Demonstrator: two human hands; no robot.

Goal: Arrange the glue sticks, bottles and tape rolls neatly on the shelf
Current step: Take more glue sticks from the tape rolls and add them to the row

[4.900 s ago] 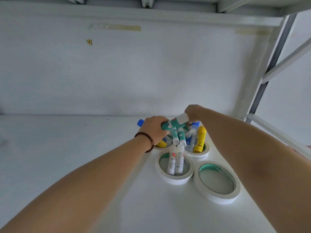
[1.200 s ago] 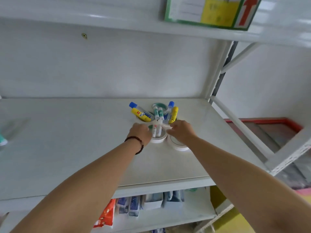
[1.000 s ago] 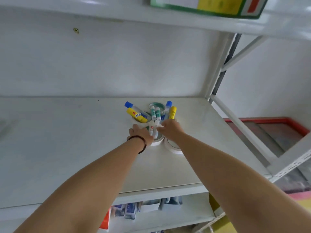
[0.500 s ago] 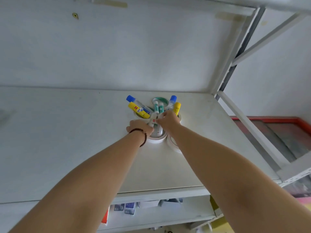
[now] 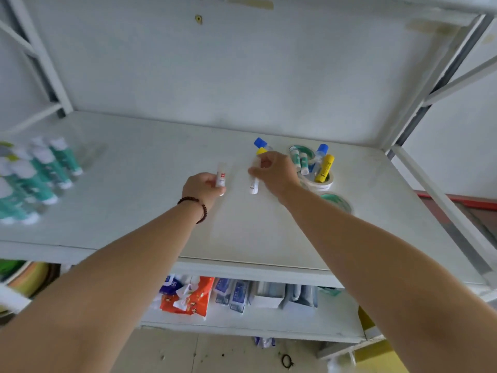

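My left hand (image 5: 202, 188) grips a small white glue stick (image 5: 221, 176) with a red label, held upright over the white shelf (image 5: 134, 211). My right hand (image 5: 274, 172) pinches a second white glue stick (image 5: 254, 185) just to the right. Behind my right hand, a blue-capped (image 5: 259, 142) and a yellow-capped stick (image 5: 261, 151) poke out. A white tape roll (image 5: 324, 183) holds a yellow glue stick (image 5: 325, 168), a blue-capped bottle (image 5: 321, 150) and small green sticks (image 5: 300, 160). Another tape roll (image 5: 338, 201) lies nearer.
Blurred green and white glue bottles (image 5: 40, 173) lie in rows at the shelf's left end. The lower shelf (image 5: 242, 319) carries packets and boxes. Slanted metal frame bars (image 5: 435, 189) border the right side.
Both hands have lifted one white glue stick each out of the front tape roll and moved left. The view has swung left, bringing the rows of green bottles into sight.
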